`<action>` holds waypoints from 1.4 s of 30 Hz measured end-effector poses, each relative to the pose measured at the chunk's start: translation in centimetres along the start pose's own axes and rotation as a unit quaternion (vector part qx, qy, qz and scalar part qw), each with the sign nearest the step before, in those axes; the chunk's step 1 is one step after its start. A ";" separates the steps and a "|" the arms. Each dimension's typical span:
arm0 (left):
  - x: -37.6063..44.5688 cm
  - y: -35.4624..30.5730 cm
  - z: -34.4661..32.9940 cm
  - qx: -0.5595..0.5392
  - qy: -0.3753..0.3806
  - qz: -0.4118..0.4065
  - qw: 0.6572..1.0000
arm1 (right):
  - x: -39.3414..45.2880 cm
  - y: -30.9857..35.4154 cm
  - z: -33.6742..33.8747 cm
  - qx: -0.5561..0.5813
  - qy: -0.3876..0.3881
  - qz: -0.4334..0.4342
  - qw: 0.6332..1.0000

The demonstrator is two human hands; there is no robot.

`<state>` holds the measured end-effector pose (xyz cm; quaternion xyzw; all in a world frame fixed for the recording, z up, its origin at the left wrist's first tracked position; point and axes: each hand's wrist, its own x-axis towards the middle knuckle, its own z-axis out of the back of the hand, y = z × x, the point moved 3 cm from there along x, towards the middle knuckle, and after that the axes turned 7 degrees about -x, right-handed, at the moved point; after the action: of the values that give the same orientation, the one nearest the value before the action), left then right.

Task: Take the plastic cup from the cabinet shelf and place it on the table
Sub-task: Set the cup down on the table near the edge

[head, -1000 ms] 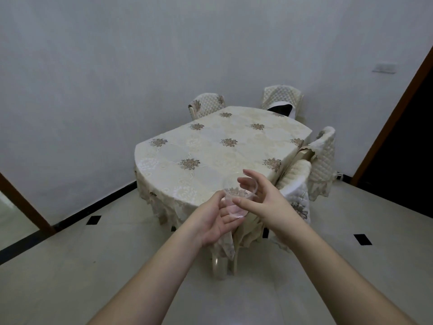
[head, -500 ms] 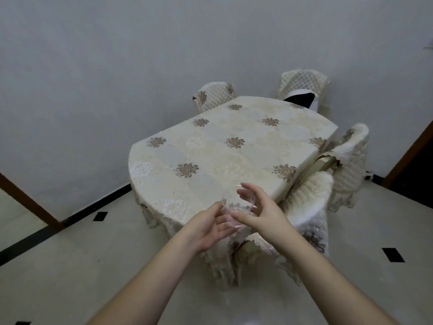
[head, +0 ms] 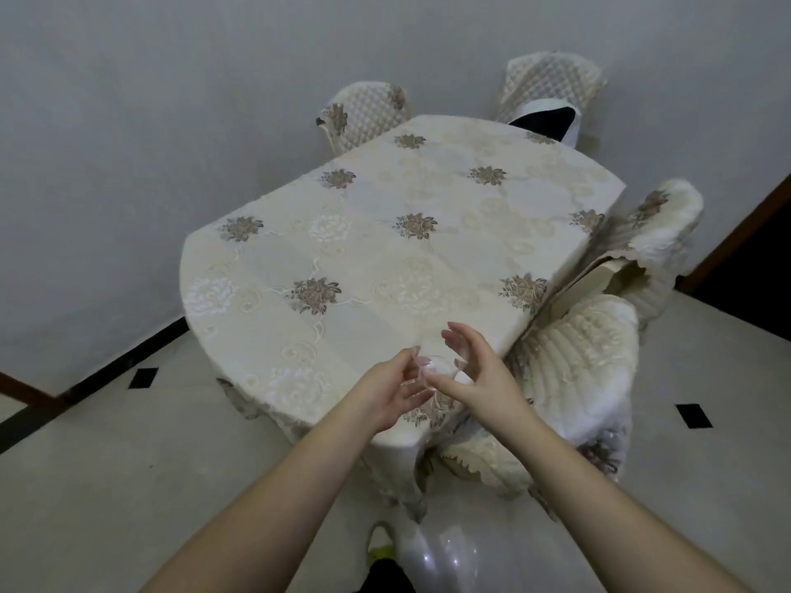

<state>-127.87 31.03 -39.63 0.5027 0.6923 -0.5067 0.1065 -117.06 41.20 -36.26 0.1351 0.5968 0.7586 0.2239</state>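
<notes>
A clear plastic cup (head: 440, 367) is held between both of my hands, just above the near edge of the table (head: 385, 258). My left hand (head: 387, 393) grips it from the left side and below. My right hand (head: 473, 376) wraps it from the right, fingers curled over the rim. The cup is transparent and mostly hidden by my fingers. The table wears a cream cloth with brown flower patches and has nothing on it. No cabinet is in view.
Chairs with quilted cream covers stand around the table: two at the far end (head: 364, 115) (head: 552, 87), two along the right side (head: 659, 233) (head: 573, 378). A grey wall runs behind. A dark doorway (head: 762, 250) opens at right. Pale tiled floor lies below.
I have walked closer to the table, which now fills more of the view. Both hands, still on the cup, now hover over the table's near edge.
</notes>
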 end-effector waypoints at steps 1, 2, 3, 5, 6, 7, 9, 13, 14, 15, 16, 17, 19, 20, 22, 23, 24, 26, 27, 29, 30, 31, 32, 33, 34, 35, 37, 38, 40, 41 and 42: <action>1.1 -0.3 0.2 0.012 0.000 0.004 1.000 | 0.8 -0.5 -0.2 -0.003 -0.006 -0.006 1.000; 2.0 -0.6 0.3 0.021 -0.001 0.009 1.000 | 1.5 -1.0 -0.5 -0.009 -0.011 -0.014 1.000; 2.9 -0.8 0.6 0.030 -0.001 0.015 0.999 | 2.1 -1.4 -0.8 -0.015 -0.016 -0.022 1.000; 4.7 -1.2 1.2 0.047 0.002 0.027 0.999 | 3.3 -2.1 -1.4 -0.027 -0.030 -0.035 0.999; 5.6 -1.4 1.4 0.058 0.004 0.033 0.998 | 3.9 -2.4 -1.6 -0.034 -0.037 -0.042 0.998; 6.5 -1.7 1.7 0.070 0.003 0.038 0.997 | 4.5 -2.7 -1.7 -0.042 -0.043 -0.049 0.997; 8.2 -2.1 2.0 0.090 0.002 0.046 0.995 | 5.5 -3.4 -1.9 -0.051 -0.057 -0.060 0.995; 11.0 -2.1 2.1 0.106 0.030 0.067 0.992 | 6.8 -5.0 -1.9 -0.074 -0.073 -0.083 0.991; 11.5 -1.9 1.9 0.106 0.040 0.072 0.991 | 7.0 -5.3 -1.7 -0.079 -0.079 -0.089 0.990; 12.0 -1.8 1.7 0.108 0.043 0.077 0.990 | 7.4 -5.8 -1.5 -0.085 -0.086 -0.096 0.988; 12.5 -1.7 1.4 0.111 0.042 0.079 0.990 | 7.8 -6.2 -1.2 -0.092 -0.093 -0.102 0.986; 12.9 -1.8 1.2 0.113 0.039 0.077 0.990 | 8.1 -6.6 -0.8 -0.097 -0.097 -0.108 0.985; 13.8 -1.9 0.6 0.117 0.045 0.068 0.990 | 8.9 -7.5 -0.1 -0.095 -0.094 -0.116 0.984; 14.2 -1.9 0.3 0.120 0.049 0.060 0.990 | 9.3 -7.9 0.3 -0.094 -0.088 -0.118 0.985; 14.7 -1.8 -0.1 0.135 0.046 0.047 0.989 | 10.0 -8.5 1.0 -0.100 -0.073 -0.121 0.985; 14.9 -1.7 -0.3 0.139 0.039 0.043 0.989 | 10.4 -8.7 1.4 -0.102 -0.066 -0.123 0.985; 15.2 -1.7 -0.6 0.141 0.029 0.039 0.989 | 10.9 -9.0 1.8 -0.103 -0.060 -0.125 0.985; 15.9 -1.6 -1.0 0.158 0.011 0.027 0.987 | 11.8 -9.3 2.5 -0.106 -0.048 -0.127 0.985; 16.2 -1.6 -1.3 0.165 0.004 0.023 0.986 | 12.2 -9.4 2.7 -0.109 -0.040 -0.127 0.985; 16.7 -1.5 -1.6 0.171 -0.010 0.015 0.985 | 13.1 -9.6 3.2 -0.113 -0.028 -0.128 0.985; 17.0 -1.4 -1.6 0.175 -0.019 0.005 0.984 | 13.4 -9.8 3.3 -0.110 -0.026 -0.130 0.985; 17.3 -1.5 -1.7 0.183 -0.030 -0.008 0.983 | 13.6 -9.9 3.4 -0.106 -0.025 -0.131 0.985; 17.7 -1.7 -1.8 0.190 -0.039 -0.023 0.981 | 13.9 -10.0 3.4 -0.101 -0.025 -0.132 0.986; 18.0 -1.9 -1.9 0.195 -0.043 -0.034 0.979 | 14.2 -10.1 3.5 -0.096 -0.024 -0.135 0.986; 18.1 -2.2 -2.1 0.197 -0.043 -0.041 0.979 | 14.5 -10.1 3.6 -0.090 -0.021 -0.137 0.986; 18.3 -2.4 -2.2 0.200 -0.042 -0.046 0.978 | 14.8 -10.2 3.5 -0.086 -0.016 -0.139 0.986; 18.5 -2.7 -2.4 0.205 -0.040 -0.050 0.977 | 15.4 -10.2 3.5 -0.084 -0.011 -0.137 0.987; 18.7 -2.9 -2.5 0.210 -0.039 -0.051 0.976 | 15.6 -10.2 3.4 -0.082 -0.012 -0.136 0.987; 18.9 -3.0 -2.6 0.215 -0.037 -0.050 0.975 | 16.0 -10.3 3.4 -0.079 -0.012 -0.141 0.987; 19.0 -3.1 -2.6 0.215 -0.036 -0.047 0.975 | 16.0 -10.5 3.3 -0.076 -0.010 -0.145 0.986; 19.0 -3.1 -2.6 0.215 -0.033 -0.043 0.975 | 16.1 -10.6 3.2 -0.072 -0.008 -0.150 0.986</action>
<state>-138.35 44.37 -49.04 0.4663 0.5841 -0.6644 -0.0032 -127.53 53.98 -46.72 0.0342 0.5526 0.7562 0.3489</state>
